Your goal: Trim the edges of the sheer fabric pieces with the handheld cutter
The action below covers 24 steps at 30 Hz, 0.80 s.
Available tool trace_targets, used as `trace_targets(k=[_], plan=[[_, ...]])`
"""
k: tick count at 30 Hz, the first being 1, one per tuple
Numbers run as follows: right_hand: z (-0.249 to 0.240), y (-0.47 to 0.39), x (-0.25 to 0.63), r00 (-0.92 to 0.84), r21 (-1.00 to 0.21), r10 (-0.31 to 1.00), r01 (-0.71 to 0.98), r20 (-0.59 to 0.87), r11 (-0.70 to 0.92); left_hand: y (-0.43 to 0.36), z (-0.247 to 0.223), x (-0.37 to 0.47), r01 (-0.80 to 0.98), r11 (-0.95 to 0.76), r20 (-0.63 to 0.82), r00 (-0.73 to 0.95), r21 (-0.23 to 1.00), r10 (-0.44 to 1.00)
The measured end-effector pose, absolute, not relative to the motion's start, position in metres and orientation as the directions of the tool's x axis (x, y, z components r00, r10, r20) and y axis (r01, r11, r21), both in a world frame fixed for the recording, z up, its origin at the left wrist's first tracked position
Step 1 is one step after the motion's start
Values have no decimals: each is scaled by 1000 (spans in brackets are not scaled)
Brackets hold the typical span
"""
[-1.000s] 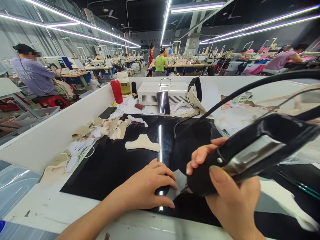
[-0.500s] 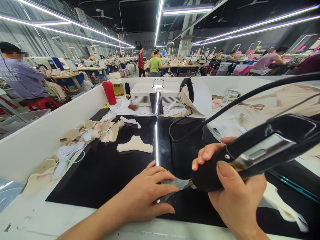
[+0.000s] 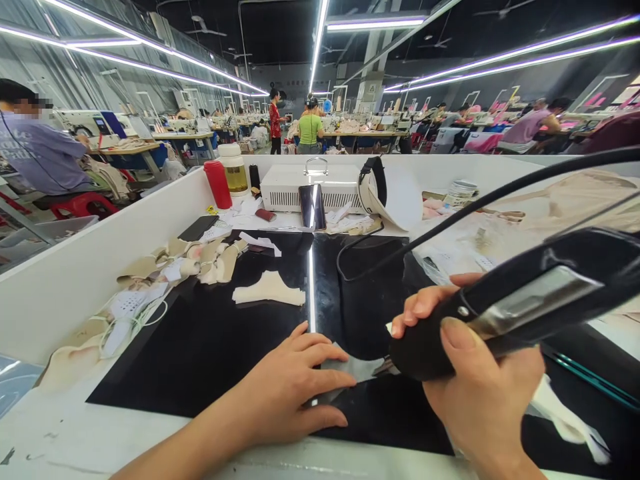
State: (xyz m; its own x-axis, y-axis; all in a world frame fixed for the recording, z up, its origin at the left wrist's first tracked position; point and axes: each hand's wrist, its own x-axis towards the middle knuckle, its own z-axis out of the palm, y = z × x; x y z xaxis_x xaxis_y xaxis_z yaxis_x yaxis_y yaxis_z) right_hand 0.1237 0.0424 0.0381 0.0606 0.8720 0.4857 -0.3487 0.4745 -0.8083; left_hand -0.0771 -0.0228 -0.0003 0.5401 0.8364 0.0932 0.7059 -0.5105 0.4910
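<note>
Tool [image 3: 505, 307] tip down-left, axis rising right

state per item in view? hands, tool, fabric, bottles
left hand: flat, pressing the grey fabric piece to the black mat
right hand: gripping the black corded tool, tip at the piece
cream fabric piece: lying flat, untouched
red bottle: upright, capped
</note>
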Motion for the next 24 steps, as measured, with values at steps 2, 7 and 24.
trace_targets(k=[2, 7, 24], plan=[[41, 44, 127, 100, -793, 870, -372, 483, 483, -23, 0, -77, 706, -508, 90, 540, 494, 837], [40, 46, 131, 98, -793, 873, -380, 477, 476, -24, 0, -77, 709, -499, 83, 534, 498, 842], [36, 47, 130, 85, -845, 894, -296, 441, 445, -23, -5, -81, 673, -349, 132, 352, 653, 927]])
